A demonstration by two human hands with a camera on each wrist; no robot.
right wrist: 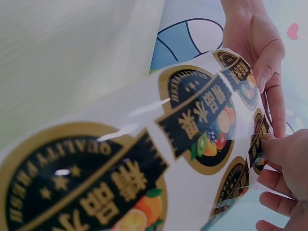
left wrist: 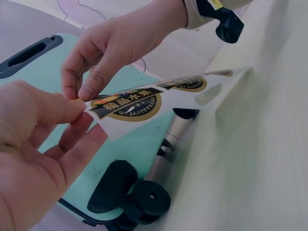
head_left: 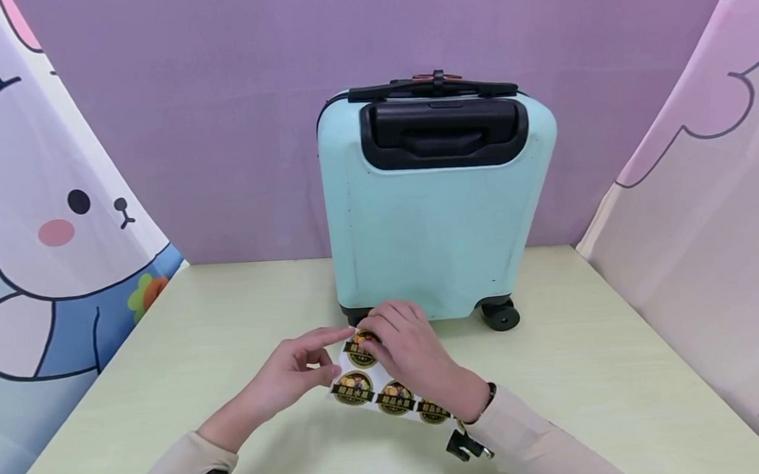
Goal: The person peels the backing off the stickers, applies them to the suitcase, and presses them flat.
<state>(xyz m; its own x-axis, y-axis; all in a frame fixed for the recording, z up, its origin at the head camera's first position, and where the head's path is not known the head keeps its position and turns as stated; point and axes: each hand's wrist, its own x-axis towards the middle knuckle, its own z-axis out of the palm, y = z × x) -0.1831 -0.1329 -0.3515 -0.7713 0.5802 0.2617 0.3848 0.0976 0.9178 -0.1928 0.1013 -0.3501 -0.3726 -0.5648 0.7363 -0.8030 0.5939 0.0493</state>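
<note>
A white sheet of round black-and-gold fruit stickers (head_left: 394,398) is held above the table, in front of a mint-green suitcase (head_left: 432,241). My left hand (head_left: 290,369) pinches the sheet's left edge between thumb and fingers. Over the sheet's upper part, my right hand (head_left: 419,350) grips its edge, with the thumb on a sticker. In the left wrist view, both thumbs meet close together at one corner of the sheet (left wrist: 137,108). The right wrist view has the sheet (right wrist: 144,118) bending toward the camera, its stickers printed with fruit and lettering.
The suitcase stands upright on the pale table (head_left: 259,295), with a black handle recess (head_left: 445,133) and a wheel (head_left: 501,315) facing me. A purple backdrop (head_left: 216,131) hangs behind it. Cartoon-printed cloths (head_left: 31,193) flank the table on both sides.
</note>
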